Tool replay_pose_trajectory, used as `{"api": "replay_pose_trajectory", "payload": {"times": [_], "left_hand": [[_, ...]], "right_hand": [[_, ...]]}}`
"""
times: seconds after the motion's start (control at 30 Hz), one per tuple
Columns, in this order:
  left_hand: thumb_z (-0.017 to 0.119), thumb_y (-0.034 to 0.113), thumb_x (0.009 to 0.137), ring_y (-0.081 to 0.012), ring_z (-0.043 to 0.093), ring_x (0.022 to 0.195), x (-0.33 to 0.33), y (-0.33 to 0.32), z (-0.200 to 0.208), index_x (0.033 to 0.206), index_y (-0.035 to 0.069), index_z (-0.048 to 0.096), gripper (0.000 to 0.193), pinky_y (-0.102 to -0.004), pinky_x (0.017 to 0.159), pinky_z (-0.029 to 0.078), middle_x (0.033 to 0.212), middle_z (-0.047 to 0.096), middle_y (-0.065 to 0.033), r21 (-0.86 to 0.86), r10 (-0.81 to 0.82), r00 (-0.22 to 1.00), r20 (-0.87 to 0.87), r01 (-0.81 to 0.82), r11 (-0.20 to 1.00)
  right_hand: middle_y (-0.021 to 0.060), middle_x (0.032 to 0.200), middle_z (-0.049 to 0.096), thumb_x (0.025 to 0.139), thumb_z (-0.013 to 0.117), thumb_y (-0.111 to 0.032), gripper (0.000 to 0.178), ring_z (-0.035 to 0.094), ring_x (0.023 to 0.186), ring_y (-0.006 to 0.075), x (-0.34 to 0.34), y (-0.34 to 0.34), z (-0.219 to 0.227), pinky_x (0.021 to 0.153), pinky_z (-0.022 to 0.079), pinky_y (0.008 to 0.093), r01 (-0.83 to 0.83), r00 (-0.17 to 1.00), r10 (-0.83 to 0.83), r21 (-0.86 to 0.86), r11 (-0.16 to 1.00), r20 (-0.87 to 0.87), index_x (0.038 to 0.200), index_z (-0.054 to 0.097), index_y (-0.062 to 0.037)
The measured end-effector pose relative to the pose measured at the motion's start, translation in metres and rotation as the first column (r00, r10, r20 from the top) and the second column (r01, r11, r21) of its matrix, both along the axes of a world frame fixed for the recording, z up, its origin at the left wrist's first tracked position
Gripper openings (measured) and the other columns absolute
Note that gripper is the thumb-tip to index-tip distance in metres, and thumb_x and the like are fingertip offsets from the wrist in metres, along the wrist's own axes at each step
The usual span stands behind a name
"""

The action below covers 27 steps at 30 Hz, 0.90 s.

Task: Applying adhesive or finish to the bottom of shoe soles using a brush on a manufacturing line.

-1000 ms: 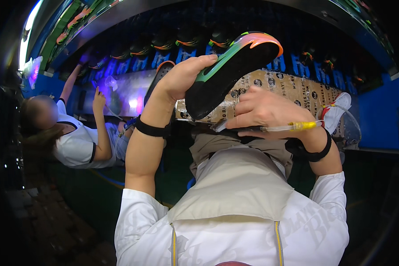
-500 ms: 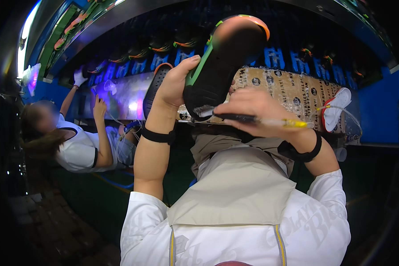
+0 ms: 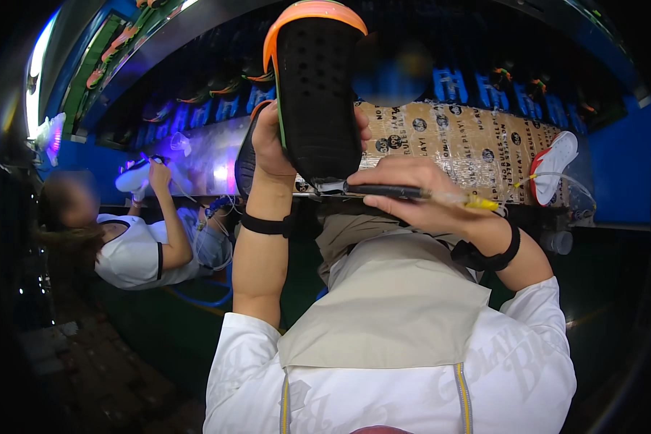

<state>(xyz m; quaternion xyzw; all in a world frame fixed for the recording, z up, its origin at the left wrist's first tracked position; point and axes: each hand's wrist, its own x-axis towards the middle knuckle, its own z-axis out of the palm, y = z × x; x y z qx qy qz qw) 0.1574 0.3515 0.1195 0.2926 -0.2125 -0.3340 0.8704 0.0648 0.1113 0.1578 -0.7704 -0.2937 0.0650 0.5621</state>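
Observation:
My left hand (image 3: 271, 148) grips a shoe sole (image 3: 317, 108) from beneath, thumb along one edge and fingertips showing at the other. The sole's inner face is black with small holes, and its rim is orange and green. It stands heel toward me. My right hand (image 3: 412, 181) is closed on a glue brush (image 3: 387, 191) with a black handle and a clear tube with a yellow fitting behind. The pale bristles touch the heel edge, where a whitish wet-looking patch shows. Another dark sole (image 3: 246, 163) lies partly hidden behind my left forearm.
A cardboard-covered bench (image 3: 470, 148) runs in front of me. At its right lies a white sole with red edging (image 3: 555, 170), a thin hose across it. Blue holders (image 3: 452, 87) line the dark area beyond. On the left, a co-worker (image 3: 141, 246) handles a white shoe (image 3: 134, 179).
The sole has swung from leaning right to nearly upright, its toe moving left. The brush stays at the heel. The co-worker now has a white shoe in hand.

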Motion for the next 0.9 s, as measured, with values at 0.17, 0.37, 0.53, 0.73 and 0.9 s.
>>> {"api": "replay_pose_trajectory", "payload": {"times": [0.17, 0.37, 0.53, 0.73, 0.9], "left_hand": [[0.049, 0.079, 0.091, -0.0465, 0.065, 0.118, -0.004, 0.002, -0.01, 0.145, -0.01, 0.048, 0.104, -0.0572, 0.101, 0.056, 0.135, 0.058, -0.0322, -0.058, 0.01, 0.998, -0.055, -0.013, 0.998], [0.05, 0.081, 0.09, -0.0456, 0.066, 0.115, -0.004, 0.0, -0.015, 0.148, -0.005, 0.046, 0.104, -0.0577, 0.098, 0.057, 0.13, 0.06, -0.0319, -0.046, 0.018, 0.999, -0.048, -0.02, 0.999], [0.041, 0.07, 0.099, -0.0452, 0.067, 0.114, -0.018, -0.003, -0.013, 0.148, -0.006, 0.046, 0.09, -0.0565, 0.099, 0.057, 0.129, 0.061, -0.033, -0.067, 0.079, 0.979, -0.185, -0.093, 0.993], [0.025, 0.045, 0.105, -0.0454, 0.066, 0.119, -0.054, -0.017, -0.03, 0.149, -0.006, 0.048, 0.072, -0.0571, 0.098, 0.058, 0.136, 0.063, -0.0286, 0.122, 0.122, 0.929, -0.35, -0.084, 0.989], [0.024, 0.049, 0.105, -0.0456, 0.065, 0.121, -0.076, -0.029, -0.05, 0.149, -0.005, 0.048, 0.074, -0.0589, 0.098, 0.058, 0.139, 0.061, -0.028, 0.063, 0.087, 0.906, -0.413, -0.067, 0.996]], "right_hand": [[0.0137, 0.099, 0.077, 0.092, 0.078, -0.011, 0.028, 0.074, 0.091, 0.027, -0.003, -0.006, 0.003, 0.081, 0.058, 0.0365, -0.176, 0.977, 0.187, 0.113, 0.978, -0.1, 0.119, 0.076, -0.0066], [0.0126, 0.104, 0.077, 0.091, 0.08, -0.012, 0.028, 0.074, 0.09, 0.0283, 0.001, 0.004, -0.011, 0.082, 0.058, 0.0364, -0.108, 0.993, 0.105, 0.069, 0.992, 0.05, 0.118, 0.077, -0.0064], [0.0126, 0.1, 0.077, 0.092, 0.078, -0.016, 0.025, 0.073, 0.089, 0.02, 0.006, -0.006, 0.008, 0.08, 0.057, 0.0324, -0.03, 0.973, 0.061, 0.14, 0.99, -0.223, 0.115, 0.078, -0.0063], [0.0114, 0.1, 0.077, 0.091, 0.075, -0.018, 0.022, 0.071, 0.083, 0.0176, 0.059, -0.026, -0.011, 0.077, 0.057, 0.0332, 0.173, 0.97, -0.149, 0.119, 0.978, -0.192, 0.107, 0.079, -0.0018], [0.0107, 0.098, 0.076, 0.091, 0.077, -0.017, 0.022, 0.072, 0.084, 0.0212, 0.083, -0.027, -0.03, 0.075, 0.057, 0.0348, 0.371, 0.918, -0.374, 0.046, 0.928, 0.129, 0.109, 0.077, -0.0036]]}}
